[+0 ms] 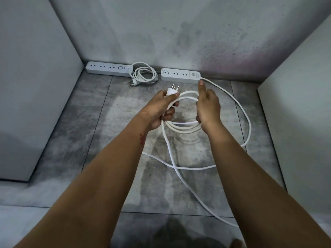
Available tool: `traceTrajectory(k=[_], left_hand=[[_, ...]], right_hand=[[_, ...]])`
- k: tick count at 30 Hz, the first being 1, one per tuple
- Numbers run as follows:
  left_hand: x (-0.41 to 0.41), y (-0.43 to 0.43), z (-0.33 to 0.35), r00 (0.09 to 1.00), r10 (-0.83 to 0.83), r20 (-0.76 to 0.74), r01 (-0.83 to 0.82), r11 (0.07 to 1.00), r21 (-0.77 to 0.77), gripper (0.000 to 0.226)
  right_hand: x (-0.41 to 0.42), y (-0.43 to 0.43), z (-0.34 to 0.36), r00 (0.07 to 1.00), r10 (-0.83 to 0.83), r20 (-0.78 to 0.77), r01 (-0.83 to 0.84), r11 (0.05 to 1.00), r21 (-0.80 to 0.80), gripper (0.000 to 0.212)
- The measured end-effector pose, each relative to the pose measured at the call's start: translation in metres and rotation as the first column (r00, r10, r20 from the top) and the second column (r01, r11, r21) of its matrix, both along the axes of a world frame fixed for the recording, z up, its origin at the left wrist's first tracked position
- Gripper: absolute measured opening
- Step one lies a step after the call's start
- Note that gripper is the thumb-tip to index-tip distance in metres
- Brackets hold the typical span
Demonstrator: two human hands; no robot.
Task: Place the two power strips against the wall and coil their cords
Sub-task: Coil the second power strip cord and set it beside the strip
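Already the left power strip [107,68] and right power strip [180,75] hug the wall [179,33], the first cord [145,74] coiled between. To anchor the coil, the left hand [161,109] clamps the plug [171,91] and loops of the second cord [179,128]; the right hand [208,106] grips their far side, forefinger straight, slack sprawling across open floor [125,126].

Indoor floor-level alcove, probably in a home; exact room cannot be told. Floor [86,122]: large grey stone-look tiles, joints visible. Far wall [161,29]: grey, mottled with dark stains. Plain white left panel [32,77] and right panel [300,113] close it in. Household left strip [107,68] and right strip [180,74] lie along the far wall's foot.
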State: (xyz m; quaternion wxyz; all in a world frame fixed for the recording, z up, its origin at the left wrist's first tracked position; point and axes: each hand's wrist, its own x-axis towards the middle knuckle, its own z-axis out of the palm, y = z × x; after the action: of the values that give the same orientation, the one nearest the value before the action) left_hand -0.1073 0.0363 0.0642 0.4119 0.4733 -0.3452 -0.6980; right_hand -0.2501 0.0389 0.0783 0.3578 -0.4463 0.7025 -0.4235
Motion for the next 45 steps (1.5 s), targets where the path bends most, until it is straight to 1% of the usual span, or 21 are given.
traceTrajectory(k=[2,4,7,10,12,13,15,18,20,22,25,27,30,32,34,37,38,41,43,44,45], left_hand=[[0.001,0.000,0.005,0.998,-0.066,-0.020,0.066,0.998,0.016,0.010],[0.001,0.001,0.008,0.989,-0.147,-0.007,0.147,0.988,0.050,0.014],[-0.003,0.003,0.006,0.972,-0.236,0.016,0.234,0.969,0.080,0.024],[-0.002,0.003,0.003,0.980,-0.200,-0.003,0.200,0.979,0.047,0.023],[0.002,0.001,0.006,0.980,-0.190,-0.052,0.192,0.981,0.039,0.019],[0.004,0.001,0.007,0.979,-0.189,-0.080,0.192,0.981,0.040,0.019],[0.008,0.001,0.008,0.979,-0.181,-0.097,0.185,0.982,0.036,0.020],[0.010,0.001,0.008,0.980,-0.192,-0.045,0.193,0.981,0.009,0.021],[0.010,0.001,0.009,0.969,-0.247,-0.018,0.246,0.969,-0.009,0.021],[0.008,0.000,0.012,0.951,-0.309,0.012,0.309,0.951,-0.005,0.023],[0.006,0.000,0.013,0.932,-0.359,0.039,0.357,0.933,0.049,0.029],[0.006,-0.002,0.013,0.925,-0.373,0.067,0.370,0.927,0.062,0.030],[0.007,-0.004,0.014,0.917,-0.389,0.088,0.382,0.920,0.086,0.029],[0.007,-0.005,0.014,0.907,-0.409,0.099,0.401,0.912,0.088,0.033],[0.007,-0.005,0.013,0.920,-0.381,0.087,0.376,0.924,0.077,0.039],[0.008,-0.003,0.008,0.971,-0.237,0.023,0.233,0.966,0.111,0.046],[0.009,-0.002,0.007,0.974,-0.227,0.019,0.223,0.967,0.121,0.047],[0.009,0.004,0.005,0.956,-0.294,0.027,0.287,0.948,0.140,0.056],[0.008,0.009,0.000,0.944,-0.314,0.097,0.297,0.942,0.156,0.057],[0.005,0.011,-0.003,0.941,-0.324,0.101,0.305,0.938,0.163,0.056],[0.003,0.014,-0.006,0.943,-0.326,0.066,0.311,0.936,0.167,0.055]], right_hand=[[0.000,0.004,-0.003,0.986,0.004,-0.168,-0.013,0.999,-0.052,0.051],[0.000,0.008,-0.003,0.963,-0.002,-0.269,-0.015,0.998,-0.061,0.049],[0.000,0.010,-0.004,0.948,0.027,-0.318,-0.050,0.997,-0.064,0.046],[0.000,0.006,-0.004,0.912,0.171,-0.372,-0.216,0.973,-0.082,0.040],[-0.001,0.004,0.000,0.885,0.264,-0.383,-0.303,0.952,-0.044,0.039],[-0.001,0.003,0.002,0.885,0.300,-0.355,-0.326,0.945,-0.012,0.040],[0.000,0.002,0.006,0.911,0.353,-0.215,-0.348,0.935,0.064,0.040],[0.000,0.004,0.010,0.945,0.323,0.047,-0.326,0.930,0.169,0.043],[-0.001,0.006,0.011,0.945,0.302,0.125,-0.322,0.928,0.186,0.046],[-0.003,0.008,0.011,0.938,0.309,0.157,-0.336,0.921,0.198,0.048],[-0.006,0.009,0.012,0.927,0.329,0.182,-0.364,0.908,0.207,0.046],[-0.006,0.010,0.012,0.921,0.332,0.203,-0.371,0.908,0.196,0.043],[-0.004,0.010,0.013,0.924,0.334,0.187,-0.367,0.913,0.180,0.040],[-0.004,0.009,0.015,0.922,0.339,0.188,-0.372,0.910,0.184,0.036],[-0.004,0.007,0.016,0.923,0.325,0.206,-0.365,0.908,0.204,0.029],[-0.004,0.004,0.015,0.945,0.228,0.233,-0.275,0.941,0.197,0.024],[-0.005,0.003,0.013,0.950,0.167,0.263,-0.219,0.959,0.182,0.023],[-0.010,-0.002,0.009,0.933,0.005,0.360,-0.058,0.989,0.136,0.019],[-0.014,-0.003,0.007,0.908,-0.071,0.413,0.027,0.993,0.113,0.021],[-0.016,-0.002,0.006,0.894,-0.105,0.435,0.066,0.992,0.105,0.022],[-0.016,-0.002,0.005,0.885,-0.133,0.445,0.099,0.990,0.100,0.021]])
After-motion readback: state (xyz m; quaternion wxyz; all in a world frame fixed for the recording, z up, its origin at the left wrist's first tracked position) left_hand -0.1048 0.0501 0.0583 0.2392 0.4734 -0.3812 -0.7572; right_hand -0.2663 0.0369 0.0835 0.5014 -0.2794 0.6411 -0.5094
